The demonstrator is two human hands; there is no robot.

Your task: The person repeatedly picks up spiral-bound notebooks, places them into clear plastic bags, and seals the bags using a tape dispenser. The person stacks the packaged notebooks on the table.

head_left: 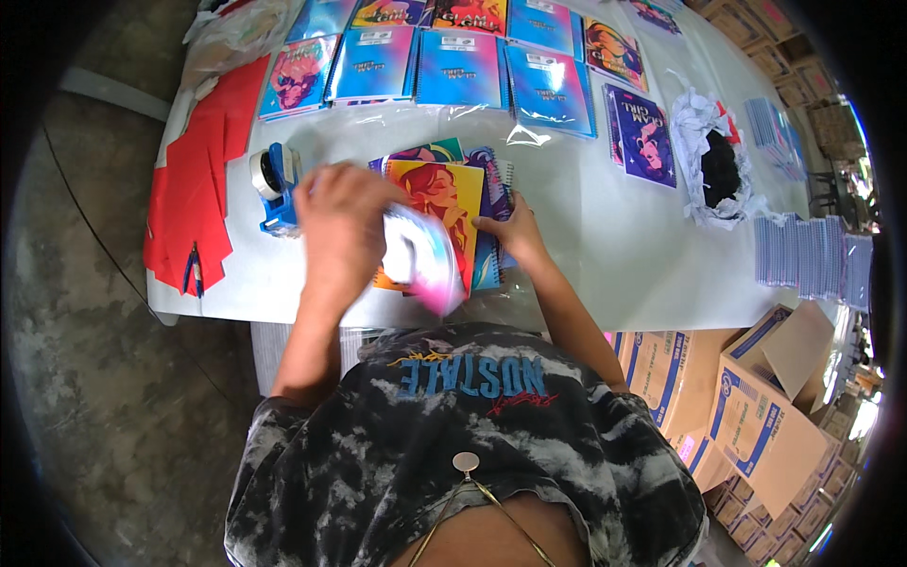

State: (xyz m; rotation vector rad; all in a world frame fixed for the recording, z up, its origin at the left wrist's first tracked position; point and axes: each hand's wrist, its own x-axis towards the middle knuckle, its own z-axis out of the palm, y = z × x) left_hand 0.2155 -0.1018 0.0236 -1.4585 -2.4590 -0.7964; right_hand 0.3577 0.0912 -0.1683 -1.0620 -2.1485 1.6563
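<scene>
My left hand [340, 227] is raised over the table and grips a blurred, moving item with white and pink colours [425, 260], which looks like a thin booklet or wrapped pack. Under it lies a small stack of spiral notebooks [453, 189] with colourful illustrated covers, the top one yellow and orange. My right hand [510, 231] presses flat on the right side of that stack, fingers on the cover near the spiral. A blue tape dispenser [274, 184] stands just left of my left hand.
Rows of blue and pink notebooks [463, 66] lie along the far side of the white table [614, 255]. Red paper sheets [198, 180] cover the left end. Crumpled white wrapping [718, 165] and stacked packs [812, 255] sit at right. Cardboard boxes [756, 416] stand on the floor.
</scene>
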